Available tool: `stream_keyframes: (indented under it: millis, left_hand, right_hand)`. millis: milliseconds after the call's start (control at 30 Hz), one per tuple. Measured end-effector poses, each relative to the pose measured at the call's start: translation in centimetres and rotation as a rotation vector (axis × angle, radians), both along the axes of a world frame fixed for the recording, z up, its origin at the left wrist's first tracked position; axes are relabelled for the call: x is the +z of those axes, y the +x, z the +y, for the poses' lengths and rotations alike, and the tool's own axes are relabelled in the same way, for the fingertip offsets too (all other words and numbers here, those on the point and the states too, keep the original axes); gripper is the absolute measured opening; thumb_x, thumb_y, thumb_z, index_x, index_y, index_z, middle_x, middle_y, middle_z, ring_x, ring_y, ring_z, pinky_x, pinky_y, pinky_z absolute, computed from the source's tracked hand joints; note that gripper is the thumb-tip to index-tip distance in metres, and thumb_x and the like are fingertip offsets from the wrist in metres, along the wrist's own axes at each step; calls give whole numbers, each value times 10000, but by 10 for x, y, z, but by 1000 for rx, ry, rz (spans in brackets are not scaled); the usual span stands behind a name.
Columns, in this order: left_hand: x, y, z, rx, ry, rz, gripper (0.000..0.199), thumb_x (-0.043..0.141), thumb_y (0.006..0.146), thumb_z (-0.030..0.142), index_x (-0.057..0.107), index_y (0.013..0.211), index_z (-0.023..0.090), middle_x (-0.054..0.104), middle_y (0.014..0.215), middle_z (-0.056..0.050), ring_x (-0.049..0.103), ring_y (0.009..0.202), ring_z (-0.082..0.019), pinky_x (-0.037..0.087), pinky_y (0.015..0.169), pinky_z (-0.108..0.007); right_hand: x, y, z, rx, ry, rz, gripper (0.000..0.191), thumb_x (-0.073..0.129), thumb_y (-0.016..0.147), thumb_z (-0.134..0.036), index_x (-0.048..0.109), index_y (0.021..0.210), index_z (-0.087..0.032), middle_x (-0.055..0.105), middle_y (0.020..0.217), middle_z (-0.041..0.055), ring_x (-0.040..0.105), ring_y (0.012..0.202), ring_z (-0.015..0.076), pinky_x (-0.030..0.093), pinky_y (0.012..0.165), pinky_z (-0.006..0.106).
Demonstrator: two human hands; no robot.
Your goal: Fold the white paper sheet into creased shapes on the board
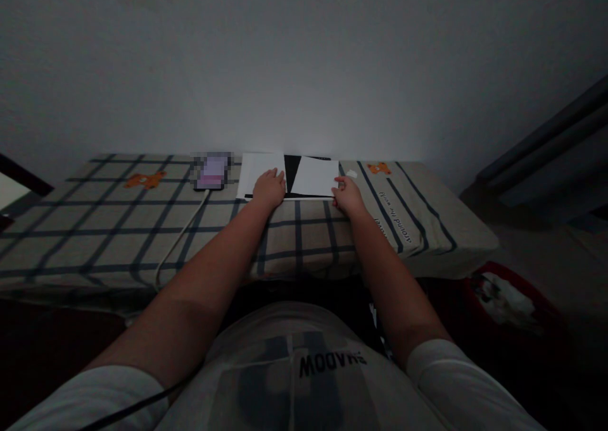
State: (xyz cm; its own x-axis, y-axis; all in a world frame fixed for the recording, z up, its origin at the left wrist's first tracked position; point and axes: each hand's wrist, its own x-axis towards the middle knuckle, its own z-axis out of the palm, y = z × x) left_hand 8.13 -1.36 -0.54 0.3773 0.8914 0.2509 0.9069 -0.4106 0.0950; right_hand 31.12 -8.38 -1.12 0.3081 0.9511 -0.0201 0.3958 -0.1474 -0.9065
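Note:
My left hand (270, 188) lies palm down with its fingers stretched over a white sheet of paper (251, 173) on the left. At the right edge of a second white paper sheet (314, 176), my right hand (348, 194) has its thumb and fingers closed on the border. This second sheet sits slightly slanted over a black surface (291, 165), which shows as a dark wedge between the two whites and as a thin strip along the near edge. Whether these are loose sheets or pages of a booklet I cannot tell.
A checked cloth (308, 228) covers the table against the wall (304, 70). Left of the papers lies a phone (213, 171), blurred out, with a white cable (183, 231). A small white scrap (351, 173) is beside my right hand. A red basin (513, 298) stands at lower right.

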Motion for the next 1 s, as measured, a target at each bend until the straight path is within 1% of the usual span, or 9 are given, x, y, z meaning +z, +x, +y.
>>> stream_keyframes:
  millis: [200,333,433,567,633,700,833,900,1000]
  left_hand:
    - [-3,-1,-3,14,66,7,516,307,1036,246,559,1461,98,523,1544,-174,483,1439,-276,361,1191,-446]
    - [-2,-2,-8,-2,66,-13,482,360,1024,256,612,1414,129,555,1517,-162,508,1417,-284,390,1174,-445]
    - [-1,-4,-13,-41,-12,-84,480,361,1045,319,609,1417,144,512,1560,-149,445,1471,-280,352,1211,-450]
    - [3,-11,-14,-91,-252,-428,519,365,1057,371,537,1482,129,475,1591,-111,371,1523,-235,249,1275,-401]
    - [7,-14,-9,-86,-274,-512,559,268,1081,399,521,1494,120,501,1573,-103,442,1481,-198,315,1249,-343]
    - [12,-14,-2,-16,-363,-749,544,252,1084,401,556,1463,156,516,1564,-85,489,1448,-198,392,1208,-342]
    - [18,-8,10,92,-469,-1042,655,24,1086,342,479,1502,124,555,1528,-123,580,1363,-166,495,1123,-320]
    - [17,-7,11,122,-464,-1195,618,55,1085,334,457,1516,148,553,1534,-112,576,1366,-165,488,1133,-331]
    - [14,-15,11,92,-323,-1339,433,359,1026,270,574,1393,183,602,1484,-87,580,1352,-190,433,1179,-385]
  right_hand:
    - [3,-5,-6,-49,40,-70,466,541,908,-164,553,1374,-159,628,855,11,568,490,98,455,440,213]
    - [8,-7,-9,-75,72,-49,515,525,903,-140,546,1415,-177,652,1052,60,581,500,76,484,444,200]
    - [13,-4,-9,-121,116,-33,468,492,905,-125,568,1364,-177,633,1141,75,602,518,59,518,483,194]
    - [22,-2,-5,-172,201,140,400,476,911,-169,541,1304,-201,611,1151,48,628,547,50,540,514,188]
    - [28,-3,0,-144,193,204,387,516,900,-191,527,1285,-221,623,1022,6,640,564,60,551,552,183]
    - [37,-8,6,-100,170,231,385,559,885,-198,527,1267,-233,622,937,-19,639,564,65,551,570,182]
    - [58,-19,28,-30,179,224,363,541,896,-160,540,1254,-219,619,941,-6,628,565,62,524,543,175]
    - [61,-23,40,-21,195,228,369,529,896,-143,546,1258,-215,623,950,-1,618,558,57,525,546,179]
    - [53,-23,53,-48,198,267,353,532,879,-134,557,1222,-213,617,899,-14,608,540,62,519,519,183]
